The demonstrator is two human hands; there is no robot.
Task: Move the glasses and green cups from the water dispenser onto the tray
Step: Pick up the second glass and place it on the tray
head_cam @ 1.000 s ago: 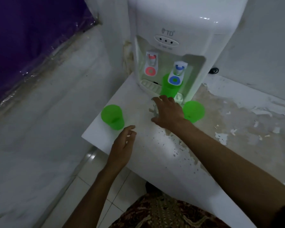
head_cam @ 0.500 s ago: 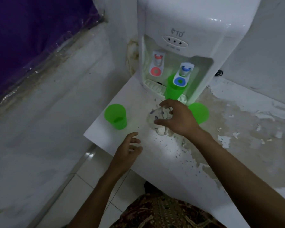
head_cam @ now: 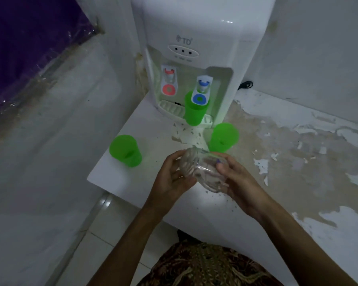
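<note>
Clear glass (head_cam: 203, 170) now lifted off the counter (head_cam: 132, 172), where it stood a second ago | right hand (head_cam: 238, 182) grasps it, left hand (head_cam: 172, 178) has come in to cup its side | three green cups (head_cam: 125, 150) remain by the water dispenser (head_cam: 194, 38) | no tray visible; carry likely next.

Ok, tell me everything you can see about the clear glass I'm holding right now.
The glass is clear and colourless, with a bulging, rounded body that looks like real glass and catches bright glints. It is lifted off the white counter and tilted on its side. The left hand cups it from the left and the right hand grips its other side, thumb on top. A small bluish mark shows near that thumb. Whether it holds water cannot be told. It hangs in front of the water dispenser, between two green cups.
</note>
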